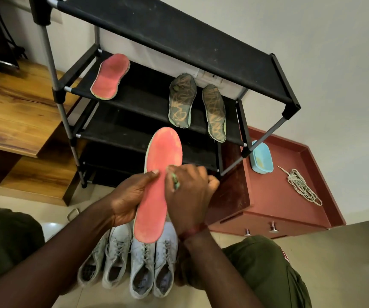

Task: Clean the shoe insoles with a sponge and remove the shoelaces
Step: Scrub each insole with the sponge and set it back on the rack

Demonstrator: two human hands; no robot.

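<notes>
My left hand [127,197] grips a long pink insole [160,174] by its left edge and holds it up in front of the shoe rack. Against the insole's right side, my right hand [190,192] pinches a small green sponge [175,182]. A second pink insole [110,76] lies on the rack's middle shelf at the left. Two dark patterned insoles [182,101] [214,112] lie on the same shelf at the right. On the floor below my hands stand several grey sneakers [132,258], laces in them. A loose pale shoelace [301,185] lies on the red cabinet.
The black fabric shoe rack [168,34] stands ahead against the wall. A red low cabinet [274,207] with drawer knobs is at the right, bearing a light blue tub [261,157]. Wooden steps [17,116] rise at the left. My knees in green trousers flank the shoes.
</notes>
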